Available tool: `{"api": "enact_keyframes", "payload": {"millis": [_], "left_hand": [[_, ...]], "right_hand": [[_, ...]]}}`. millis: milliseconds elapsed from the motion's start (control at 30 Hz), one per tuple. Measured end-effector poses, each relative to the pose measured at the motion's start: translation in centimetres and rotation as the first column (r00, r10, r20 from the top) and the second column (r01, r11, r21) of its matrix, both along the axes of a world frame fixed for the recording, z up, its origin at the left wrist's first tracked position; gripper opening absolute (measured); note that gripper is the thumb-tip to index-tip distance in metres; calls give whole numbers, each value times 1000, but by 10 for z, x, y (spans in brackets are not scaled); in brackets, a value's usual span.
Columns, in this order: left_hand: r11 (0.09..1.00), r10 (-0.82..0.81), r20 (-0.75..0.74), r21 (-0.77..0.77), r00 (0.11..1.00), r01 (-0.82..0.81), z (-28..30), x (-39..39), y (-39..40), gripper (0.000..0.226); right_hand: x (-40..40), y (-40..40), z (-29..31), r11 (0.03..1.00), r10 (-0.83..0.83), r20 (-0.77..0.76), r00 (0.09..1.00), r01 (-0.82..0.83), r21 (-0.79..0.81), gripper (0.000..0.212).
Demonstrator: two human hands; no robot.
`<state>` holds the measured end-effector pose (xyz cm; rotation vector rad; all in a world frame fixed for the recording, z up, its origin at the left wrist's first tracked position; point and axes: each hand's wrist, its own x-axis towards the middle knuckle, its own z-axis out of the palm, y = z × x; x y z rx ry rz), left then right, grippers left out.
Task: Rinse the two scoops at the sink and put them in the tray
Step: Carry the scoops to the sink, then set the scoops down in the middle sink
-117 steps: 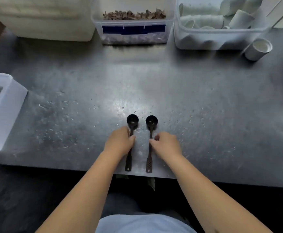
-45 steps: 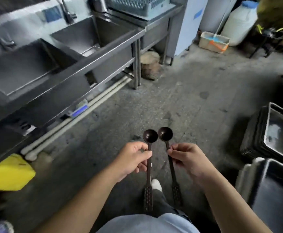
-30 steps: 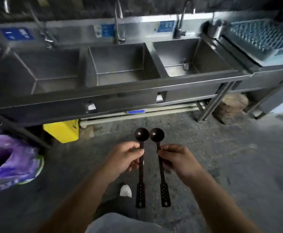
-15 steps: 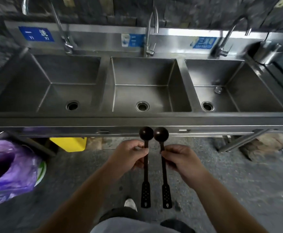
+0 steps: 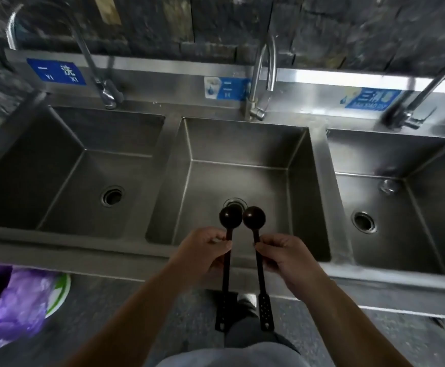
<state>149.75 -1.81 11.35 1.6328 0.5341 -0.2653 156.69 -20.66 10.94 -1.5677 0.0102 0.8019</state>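
Note:
I hold two dark long-handled scoops side by side. My left hand [image 5: 205,252] grips the handle of the left scoop [image 5: 230,217]. My right hand [image 5: 282,256] grips the handle of the right scoop [image 5: 254,217]. Both round bowls point away from me and hang over the near part of the middle sink basin [image 5: 238,178], just in front of its drain [image 5: 234,203]. The perforated handle ends hang down past the sink's front edge. The middle tap [image 5: 262,75] stands at the back of this basin; no water runs. No tray is in view.
A left basin [image 5: 65,168] with its tap [image 5: 97,75] and a right basin [image 5: 396,197] with its tap [image 5: 422,102] flank the middle one. A bin with a purple bag [image 5: 12,300] stands on the floor at lower left. A dark stone wall rises behind the sinks.
I carried both scoops from the steel counter across the floor to the sinks. In the last half second I stepped closer, so the scoop bowls now hang over the middle basin.

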Motion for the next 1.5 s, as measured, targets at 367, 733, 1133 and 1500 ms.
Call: {"api": "enact_keyframes", "payload": {"millis": [367,733,1133,1500], "left_hand": [[965,255,-214,-7,943,-263,-85,164,41,9],[976,219,-359,100,908,-196,-294,222,71,14],[965,257,-433,169,864,-202,-378,243,82,17],[941,320,-434,252,842,-227,-397,247,85,14]], "right_hand": [[176,55,-105,993,-14,-228,973,-14,-120,13],[221,74,-276,910,-312,-297,903,194,-366,14],[240,84,-367,860,-279,-207,938,148,-489,36],[246,86,-385,762,-252,-75,965,150,-630,37]]}}
